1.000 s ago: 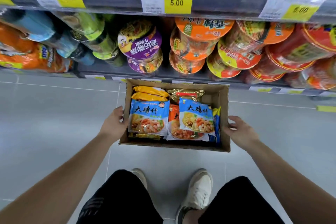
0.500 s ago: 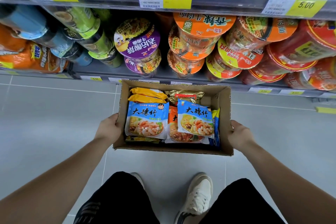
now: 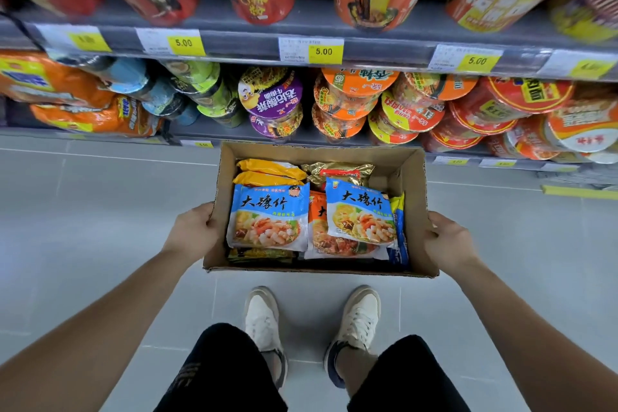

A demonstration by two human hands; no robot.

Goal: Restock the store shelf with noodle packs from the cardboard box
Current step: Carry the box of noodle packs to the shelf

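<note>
Just straightened up at the shelf (image 3: 368, 43), left hand (image 3: 194, 231) and right hand (image 3: 448, 241) gripping the box (image 3: 317, 273), packs (image 3: 271, 217) still inside.

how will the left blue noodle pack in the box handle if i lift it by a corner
The blue pack looks like a thin sealed bag, so probably light. Its glossy wrapper may be slippery and the crimped corner floppy. It lies flat and square, suggesting a stiff noodle block inside that could crack if squeezed.
</note>
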